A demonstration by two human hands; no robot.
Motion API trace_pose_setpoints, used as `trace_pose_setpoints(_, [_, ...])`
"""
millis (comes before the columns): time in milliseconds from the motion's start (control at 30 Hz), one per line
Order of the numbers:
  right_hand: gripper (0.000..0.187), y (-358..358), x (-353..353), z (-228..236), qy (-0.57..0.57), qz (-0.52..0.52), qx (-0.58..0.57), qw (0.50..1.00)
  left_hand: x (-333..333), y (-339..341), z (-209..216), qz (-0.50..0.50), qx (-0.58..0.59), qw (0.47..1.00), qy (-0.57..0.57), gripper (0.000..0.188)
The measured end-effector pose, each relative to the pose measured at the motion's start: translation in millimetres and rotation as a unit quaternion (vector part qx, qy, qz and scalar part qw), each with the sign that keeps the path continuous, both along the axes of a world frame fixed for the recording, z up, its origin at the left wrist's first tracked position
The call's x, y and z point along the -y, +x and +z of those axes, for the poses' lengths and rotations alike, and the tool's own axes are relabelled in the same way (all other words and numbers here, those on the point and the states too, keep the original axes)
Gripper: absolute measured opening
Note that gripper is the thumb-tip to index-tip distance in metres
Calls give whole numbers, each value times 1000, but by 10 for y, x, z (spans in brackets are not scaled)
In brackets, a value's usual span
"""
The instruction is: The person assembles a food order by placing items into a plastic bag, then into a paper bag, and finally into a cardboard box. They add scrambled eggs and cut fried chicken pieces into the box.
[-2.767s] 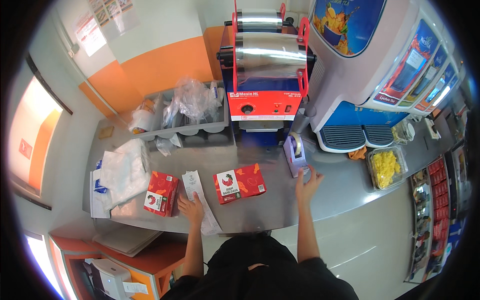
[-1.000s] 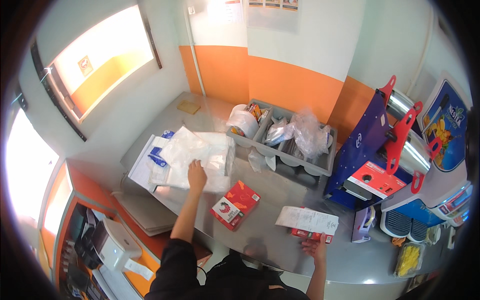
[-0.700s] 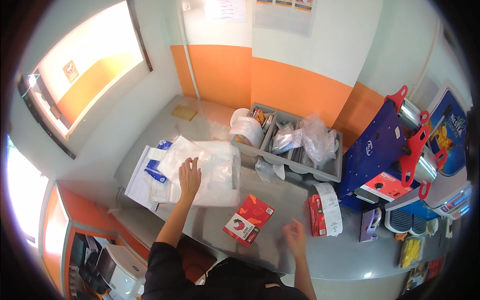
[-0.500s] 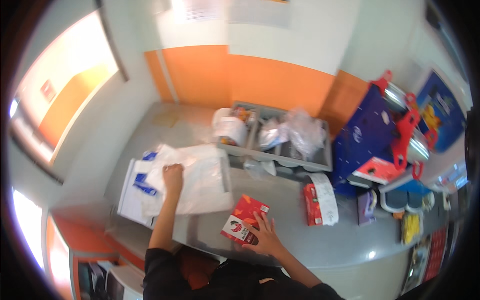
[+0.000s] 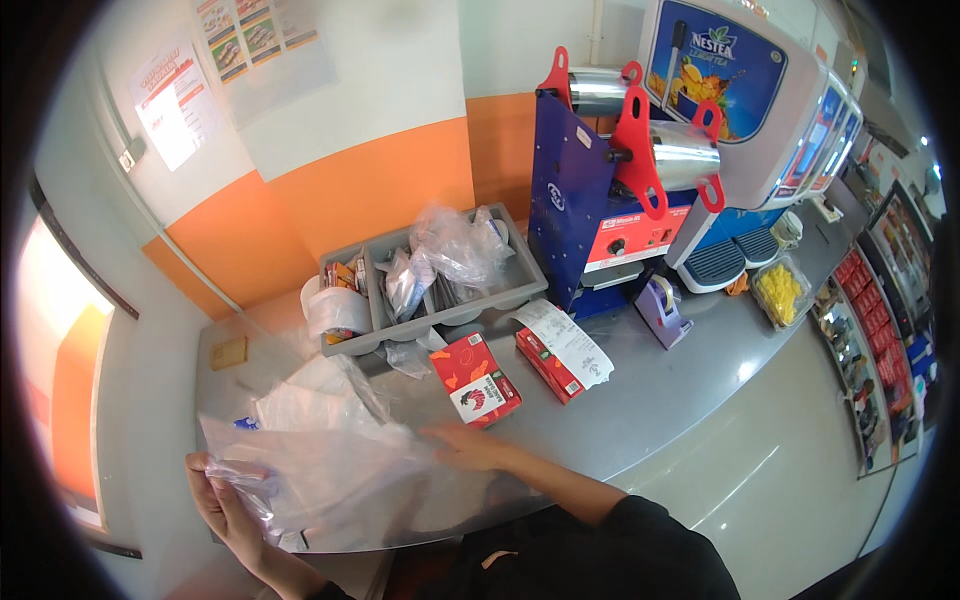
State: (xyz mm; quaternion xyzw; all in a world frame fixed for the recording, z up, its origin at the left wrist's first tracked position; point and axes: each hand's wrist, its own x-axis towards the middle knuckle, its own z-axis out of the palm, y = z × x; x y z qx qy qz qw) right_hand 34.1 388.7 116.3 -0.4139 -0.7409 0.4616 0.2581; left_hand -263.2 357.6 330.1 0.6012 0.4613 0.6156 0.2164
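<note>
My left hand (image 5: 222,505) is closed on the bunched end of a clear plastic bag (image 5: 340,462), held up over the near left of the steel counter. The bag stretches right toward my right hand (image 5: 468,446), whose fingers are smeared by motion and partly lost behind the film. Whether they grip it I cannot make out. More pale plastic bags (image 5: 305,392) lie flat behind and under the raised one. Just beyond my right hand, apart from it, a small red carton (image 5: 470,372) with a white panel rests on the counter.
A grey divided bin (image 5: 520,280) of wrapped goods stands against the wall. Right of the carton is another red box (image 5: 545,368) under a paper receipt (image 5: 570,338). Farther right are a blue sealing machine (image 5: 560,225), a purple tape dispenser (image 5: 662,312) and a drink dispenser (image 5: 790,120).
My left hand has moved left and nearer, lifting a plastic bag. My right hand has let go of the red carton, which now sits farther back. The view has swung right.
</note>
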Motion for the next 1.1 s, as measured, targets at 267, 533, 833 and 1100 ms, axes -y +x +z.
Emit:
trace_pose_setpoints(267, [54, 281, 671, -512, -493, 73, -577, 647, -93, 26, -1431, 62, 12, 967, -247, 16])
trace_pose_setpoints(533, [58, 587, 1495, -1585, -540, -178, -586, 577, 192, 173, -3008, 112, -135, 956, -234, 14])
trace_pose_setpoints(833, [36, 345, 1335, -1275, -394, -303, -201, 844, 399, 586, -2577, 353, -370, 854, -96, 37])
trace_pose_setpoints(1100, [12, 278, 1281, -1091, -215, -269, -248, 906, 792, 1744, -2671, -166, 22, 899, -405, 40])
